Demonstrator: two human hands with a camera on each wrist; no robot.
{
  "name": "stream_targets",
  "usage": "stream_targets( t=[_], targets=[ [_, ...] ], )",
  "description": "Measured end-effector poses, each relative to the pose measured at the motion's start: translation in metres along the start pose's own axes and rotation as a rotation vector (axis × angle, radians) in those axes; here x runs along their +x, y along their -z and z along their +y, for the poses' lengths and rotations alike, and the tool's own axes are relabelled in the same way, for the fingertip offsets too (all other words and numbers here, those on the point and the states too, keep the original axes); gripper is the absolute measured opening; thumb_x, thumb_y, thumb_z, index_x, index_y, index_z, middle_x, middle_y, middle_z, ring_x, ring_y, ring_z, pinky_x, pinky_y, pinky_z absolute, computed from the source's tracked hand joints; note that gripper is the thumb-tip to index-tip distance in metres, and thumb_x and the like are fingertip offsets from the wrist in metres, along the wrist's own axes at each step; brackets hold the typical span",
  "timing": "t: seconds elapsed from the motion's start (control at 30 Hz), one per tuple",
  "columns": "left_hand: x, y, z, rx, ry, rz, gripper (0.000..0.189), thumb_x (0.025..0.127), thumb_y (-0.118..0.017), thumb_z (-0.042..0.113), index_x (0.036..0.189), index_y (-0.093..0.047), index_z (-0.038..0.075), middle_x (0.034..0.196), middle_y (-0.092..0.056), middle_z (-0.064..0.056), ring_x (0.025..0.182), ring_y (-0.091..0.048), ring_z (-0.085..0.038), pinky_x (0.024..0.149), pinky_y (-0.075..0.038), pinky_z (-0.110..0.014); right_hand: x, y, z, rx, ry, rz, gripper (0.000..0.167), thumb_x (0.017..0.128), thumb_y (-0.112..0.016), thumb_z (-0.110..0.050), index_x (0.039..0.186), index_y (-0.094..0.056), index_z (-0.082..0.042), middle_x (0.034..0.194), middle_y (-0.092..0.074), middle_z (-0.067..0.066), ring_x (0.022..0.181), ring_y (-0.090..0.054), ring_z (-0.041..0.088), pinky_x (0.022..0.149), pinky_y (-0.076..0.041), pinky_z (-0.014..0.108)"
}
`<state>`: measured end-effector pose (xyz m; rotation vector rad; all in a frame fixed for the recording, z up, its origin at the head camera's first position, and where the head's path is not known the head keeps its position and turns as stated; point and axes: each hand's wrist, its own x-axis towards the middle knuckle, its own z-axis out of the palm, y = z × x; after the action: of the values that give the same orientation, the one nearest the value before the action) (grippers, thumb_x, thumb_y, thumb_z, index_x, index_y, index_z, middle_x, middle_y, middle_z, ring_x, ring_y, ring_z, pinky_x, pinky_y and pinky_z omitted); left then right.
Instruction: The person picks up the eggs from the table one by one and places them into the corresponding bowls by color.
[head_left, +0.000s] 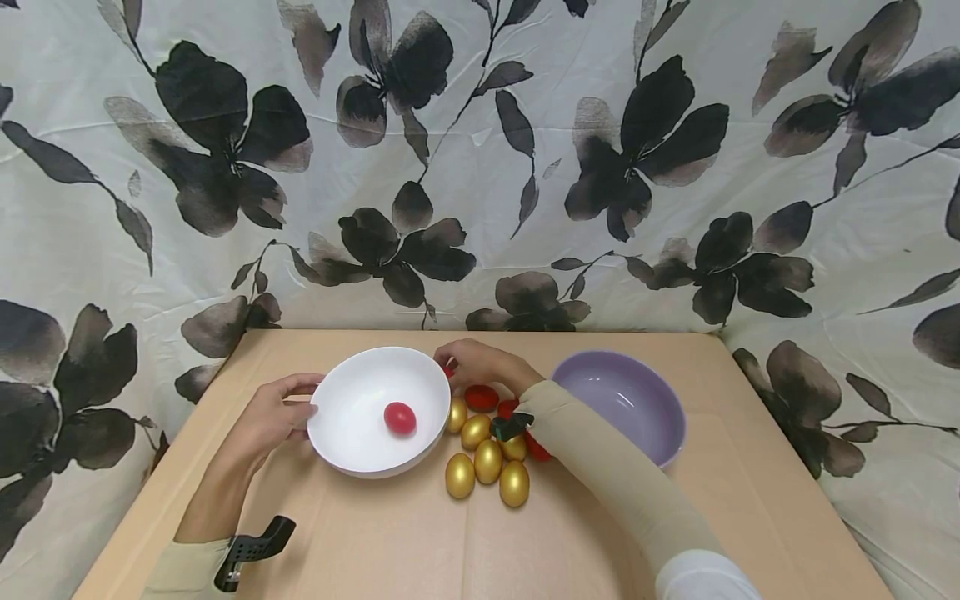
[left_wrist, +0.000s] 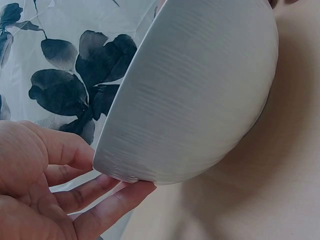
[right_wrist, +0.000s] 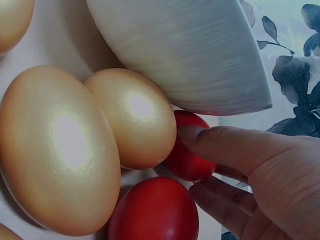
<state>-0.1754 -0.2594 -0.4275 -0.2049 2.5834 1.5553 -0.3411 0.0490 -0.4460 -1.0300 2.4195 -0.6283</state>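
A white bowl (head_left: 352, 392) stands left of centre with one red egg (head_left: 400, 418) lying inside. My left hand (head_left: 272, 417) holds its left side, thumb at the rim and fingers against the outer wall, as the left wrist view shows. Beyond the bowl's right side, my right hand (head_left: 483, 364) pinches another red egg (right_wrist: 192, 167) between thumb and fingers. That egg is beside a gold egg (right_wrist: 135, 117) and close under the bowl's wall. A further red egg (right_wrist: 155, 212) lies just below the pinched one in the right wrist view.
Several gold eggs (head_left: 487, 461) cluster right of the white bowl, with more red eggs (head_left: 481, 397) among them, partly hidden by the right arm. A purple bowl (head_left: 600, 371) stands at the right behind the forearm. Floral cloth (head_left: 525, 208) hangs behind the table (head_left: 360, 542).
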Motion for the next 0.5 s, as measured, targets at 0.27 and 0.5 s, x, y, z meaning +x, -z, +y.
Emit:
stream_targets(
  t=[0.27,0.5],
  targets=[
    [0.0006,0.0002,-0.0004,-0.007,0.006,-0.001,0.053,0.099,-0.058,0.004,0.149,-0.044,-0.001,0.143,-0.049,-0.029,0.109,-0.066,-0.034,0.076,-0.062,-0.037,-0.0020,0.0035,0.0028,-0.005,0.000,-0.026,0.034,0.088,-0.079,-0.013,0.121,-0.070,-0.016,0.112,-0.071,-0.003,0.103,-0.064,0.015,0.095,-0.055,0.028],
    [0.0007,0.0006,0.0002,-0.010,0.007,-0.001,0.053,0.098,-0.059,0.003,0.149,-0.045,-0.002,0.142,-0.049,-0.029,0.107,-0.067,-0.033,0.076,-0.062,-0.037,-0.0093,0.0066,0.0065,0.044,-0.082,0.001,0.034,0.088,-0.080,-0.015,0.119,-0.069,-0.020,0.114,-0.067,-0.003,0.108,-0.062,0.018,0.092,-0.057,0.032]
  ],
)
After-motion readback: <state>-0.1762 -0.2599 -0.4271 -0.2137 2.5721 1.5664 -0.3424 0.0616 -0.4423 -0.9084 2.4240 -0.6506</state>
